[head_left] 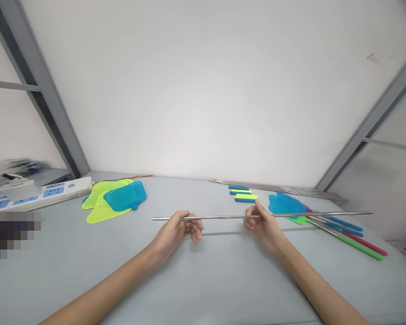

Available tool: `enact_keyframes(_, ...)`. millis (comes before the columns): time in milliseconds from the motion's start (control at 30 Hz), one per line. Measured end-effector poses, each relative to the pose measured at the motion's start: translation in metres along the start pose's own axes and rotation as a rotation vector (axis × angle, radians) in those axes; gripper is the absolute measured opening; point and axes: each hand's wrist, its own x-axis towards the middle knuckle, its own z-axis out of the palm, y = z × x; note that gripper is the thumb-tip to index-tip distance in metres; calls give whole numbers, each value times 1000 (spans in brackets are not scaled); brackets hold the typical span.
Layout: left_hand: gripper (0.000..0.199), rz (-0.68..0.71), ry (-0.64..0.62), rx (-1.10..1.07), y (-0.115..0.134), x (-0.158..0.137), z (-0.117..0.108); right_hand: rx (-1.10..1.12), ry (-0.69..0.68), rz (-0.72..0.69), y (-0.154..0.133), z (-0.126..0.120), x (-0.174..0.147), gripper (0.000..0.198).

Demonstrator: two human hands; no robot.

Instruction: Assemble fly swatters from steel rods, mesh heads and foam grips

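One thin metal rod (223,217) runs crosswise above the bench (203,280), pinched between thumb and fingers of my left hand (174,232) near its left end and my right hand (264,225) near its middle.

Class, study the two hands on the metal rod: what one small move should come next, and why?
Probably hold the metal rod with the right hand alone and reach the left hand toward the blue mesh head. Both rod ends look bare, the left hand is nearer that head, and the green-handled swatter at right appears to have a rod joining head and handle.
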Motion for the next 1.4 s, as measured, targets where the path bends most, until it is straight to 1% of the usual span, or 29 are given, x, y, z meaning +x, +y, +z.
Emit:
enact_keyframes(133, 44, -33, -10, 1, -2, 2, -1, -23, 6, 49, 9, -6, 5, 36)
enact_keyframes(267, 44, -28, 2, -10, -6, 7, -4, -128, 6, 52, 11, -9, 5, 37)
enact_keyframes(367, 42, -8, 9, -26, -8, 9, -5, -227, -37, 42, 14, -7, 3, 39)
enact_keyframes(467, 39, -20, 16, -19, -9, 10, -4, -275, -95, 69, 19, -4, 4, 41)
enact_keyframes(533, 37, -32, 19, -5, -10, 11, -3, -273, -101, 92, 21, -4, 6, 41)
enact_keyframes(700, 37, -50, 11, 24, -14, 14, -1, -238, -62, 130, 20, -7, 8, 40)
enact_keyframes(833, 36, -33, 10, 18, -17, 16, -1, -233, -44, 124, 18, -8, 7, 36)
enact_keyframes(967, 32, -30, 46, 1, -17, 16, -1, -254, -38, 128, 16, -8, 7, 35)
enact_keyframes(1100, 33, -10, 83, 49, -16, 14, -1, -259, -17, 134, 14, -7, 6, 34)
enact_keyframes(1233, 34, 23, 95, 103, -15, 12, 2, -203, 0, 116, 10, -8, 5, 27)
enact_keyframes(1400, 33, 18, 97, 85, -13, 11, 6, -128, -3, 87, 6, -7, 5, 24)
